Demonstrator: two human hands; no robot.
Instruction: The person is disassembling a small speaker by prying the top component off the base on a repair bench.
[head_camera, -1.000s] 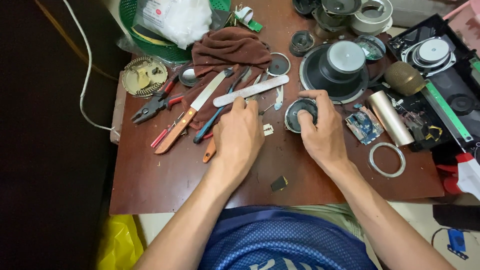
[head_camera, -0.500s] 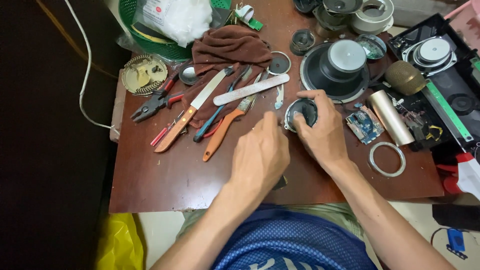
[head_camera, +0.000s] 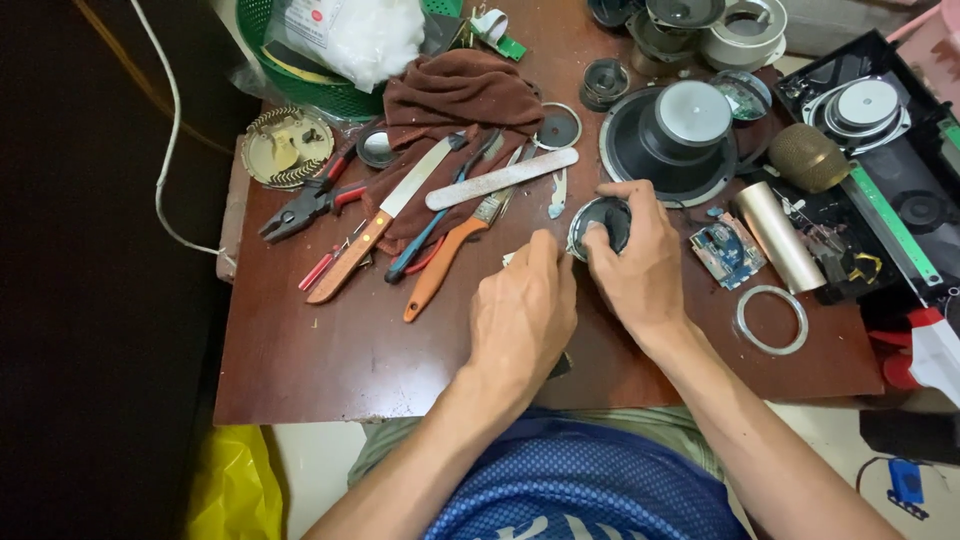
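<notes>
Brown tabletop (head_camera: 330, 340); small, seemingly dark speaker (head_camera: 604, 220)

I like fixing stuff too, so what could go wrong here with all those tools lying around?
The left hand works close to the orange-handled tool and the knife, so a slip might mean a nick. The small speaker under the right hand looks fragile; hard pressing could dent it. The metal ring lies near the table edge and could get knocked off.
</notes>
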